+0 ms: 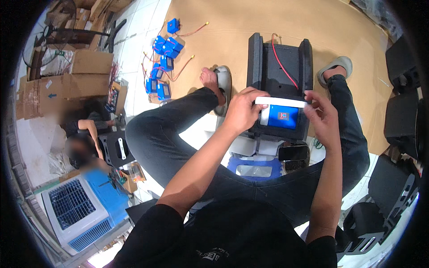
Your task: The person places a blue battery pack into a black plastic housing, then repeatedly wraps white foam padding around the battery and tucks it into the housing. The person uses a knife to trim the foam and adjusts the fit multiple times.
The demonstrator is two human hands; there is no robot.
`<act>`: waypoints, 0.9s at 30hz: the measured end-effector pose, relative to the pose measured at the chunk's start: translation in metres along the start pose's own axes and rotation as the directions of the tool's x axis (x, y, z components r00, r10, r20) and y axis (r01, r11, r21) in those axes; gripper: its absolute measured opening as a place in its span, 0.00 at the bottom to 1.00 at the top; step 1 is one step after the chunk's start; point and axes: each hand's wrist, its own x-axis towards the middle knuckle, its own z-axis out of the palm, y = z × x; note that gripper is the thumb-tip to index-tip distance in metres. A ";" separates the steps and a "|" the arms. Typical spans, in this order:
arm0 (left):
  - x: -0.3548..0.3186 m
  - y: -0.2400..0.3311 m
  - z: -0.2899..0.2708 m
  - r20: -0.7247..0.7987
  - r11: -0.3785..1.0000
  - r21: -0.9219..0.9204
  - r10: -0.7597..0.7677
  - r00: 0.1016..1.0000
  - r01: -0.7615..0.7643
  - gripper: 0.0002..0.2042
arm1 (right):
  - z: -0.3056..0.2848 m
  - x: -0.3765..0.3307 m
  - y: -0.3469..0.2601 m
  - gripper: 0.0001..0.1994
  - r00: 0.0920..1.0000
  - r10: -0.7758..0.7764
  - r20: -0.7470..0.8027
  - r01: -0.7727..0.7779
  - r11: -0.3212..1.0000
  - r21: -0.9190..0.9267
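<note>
My left hand (243, 111) pinches the left end of a white strip (281, 102), thumb below and fingers above. At its other end, my right hand (324, 117) has thumb and fingers closed about the tip. Just under the strip sits a blue battery pack (288, 118) with a printed label, set in the near end of a black case (255, 62) with raised side walls. Along the battery's left side a white piece (264, 117) shows. A red cable (282, 67) runs through the case to its far end. The strip hides the battery's far edge.
Several blue battery packs (166, 63) with leads lie beyond my left knee. A phone (292, 152) and a blue tray (254, 169) are between my legs. Black cases (404, 114) line the right. At left are another person (87, 147), cartons (67, 91) and an air cooler (73, 207).
</note>
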 end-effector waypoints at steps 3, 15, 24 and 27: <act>0.001 -0.006 0.008 0.018 0.990 0.126 0.066 0.998 -0.067 0.12 | 0.011 0.007 -0.007 0.19 0.969 -0.196 0.153 0.234 0.927 -0.294; 0.005 -0.034 -0.003 -0.054 0.988 -0.149 -0.048 0.997 0.039 0.14 | 0.007 0.043 0.019 0.17 0.924 -0.135 0.359 0.319 0.788 -0.526; 0.008 -0.015 -0.018 0.031 0.997 -0.062 -0.049 0.998 0.051 0.08 | 0.014 0.032 -0.025 0.13 0.954 0.006 0.301 0.188 0.768 -0.612; 0.010 -0.008 -0.020 0.024 0.998 0.006 -0.060 0.998 0.060 0.08 | 0.023 0.044 -0.038 0.12 0.914 0.179 0.363 0.056 0.832 -0.552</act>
